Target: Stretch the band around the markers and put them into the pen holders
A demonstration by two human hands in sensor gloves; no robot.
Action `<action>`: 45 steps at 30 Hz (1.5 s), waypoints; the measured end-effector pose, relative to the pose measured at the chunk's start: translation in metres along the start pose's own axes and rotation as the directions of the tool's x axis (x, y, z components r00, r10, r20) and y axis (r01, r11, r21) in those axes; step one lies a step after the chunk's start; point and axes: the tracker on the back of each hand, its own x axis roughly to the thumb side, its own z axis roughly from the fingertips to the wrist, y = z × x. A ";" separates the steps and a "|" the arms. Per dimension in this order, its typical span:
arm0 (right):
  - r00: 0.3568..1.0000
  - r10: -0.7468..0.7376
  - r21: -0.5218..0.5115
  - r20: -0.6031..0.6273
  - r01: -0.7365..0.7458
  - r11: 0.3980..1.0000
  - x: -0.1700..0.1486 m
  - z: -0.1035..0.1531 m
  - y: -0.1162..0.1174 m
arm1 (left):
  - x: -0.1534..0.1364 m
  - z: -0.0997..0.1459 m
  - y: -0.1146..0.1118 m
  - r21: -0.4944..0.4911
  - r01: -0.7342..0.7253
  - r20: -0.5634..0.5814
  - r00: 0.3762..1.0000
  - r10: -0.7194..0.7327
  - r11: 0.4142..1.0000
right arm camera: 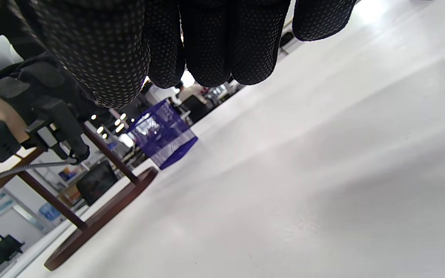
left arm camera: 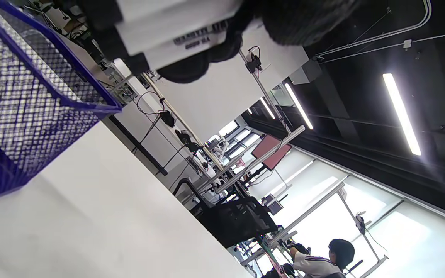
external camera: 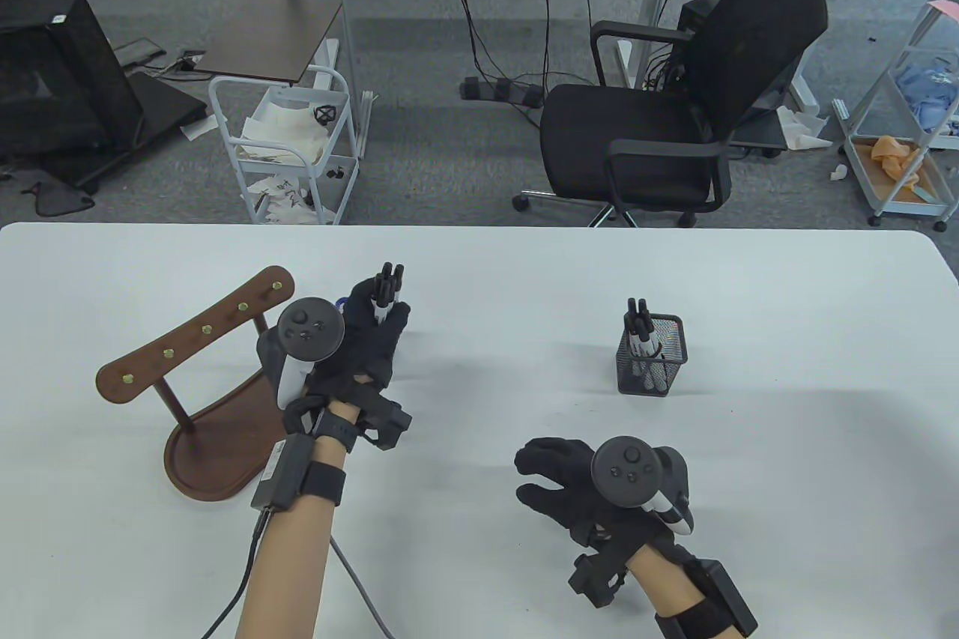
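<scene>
Two gloved grips over the white surface. Nearest, the right grip: fingers loosely spread, nothing held, low over the surface and well apart from everything else. Farther in, the left grip: curled round a bundle of white-bodied, black-capped markers, caps up, roughly upright above the glove. Just beside that wrist, a curved brown wooden rack with brass pegs. Behind the left grip, a blue wire-mesh pen holder, almost wholly hidden in the table view, lying close below the marker bodies in the left wrist view. Off to the right, well apart, a black wire-mesh pen holder, already carrying a second bundle of like markers.

Cannot tell whether a band sits round the held bundle; hidden by the glove. Probably at the step of lowering the bundle into the blue holder.

Several ways to go wrong from here:
- With a loose or missing band, fanning out on release, some markers catching the rim or dropping onto the surface.
- With a blind descent behind the glove, striking the rim instead of the opening and tipping or shoving the light mesh holder, with no support from the idle right grip.
- With a wide swing of wrist or tracker, knocking the wooden rack close alongside.
- With a slack hold, sliding of single markers out of the bundle before entry.
</scene>
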 end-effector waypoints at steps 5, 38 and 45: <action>1.000 0.014 0.010 0.008 -0.014 1.000 0.001 0.000 0.001 | -0.006 -0.018 0.002 -0.016 0.006 -0.013 1.000 -0.006 1.000; 0.998 0.050 0.033 0.035 -0.052 0.998 0.004 0.000 0.004 | -0.047 -0.036 -0.009 -0.137 0.112 -0.271 0.952 -0.146 0.984; 0.998 0.055 0.044 0.035 -0.056 0.997 0.005 0.000 0.006 | -0.020 -0.023 -0.010 -0.203 0.218 -0.126 0.961 -0.246 0.955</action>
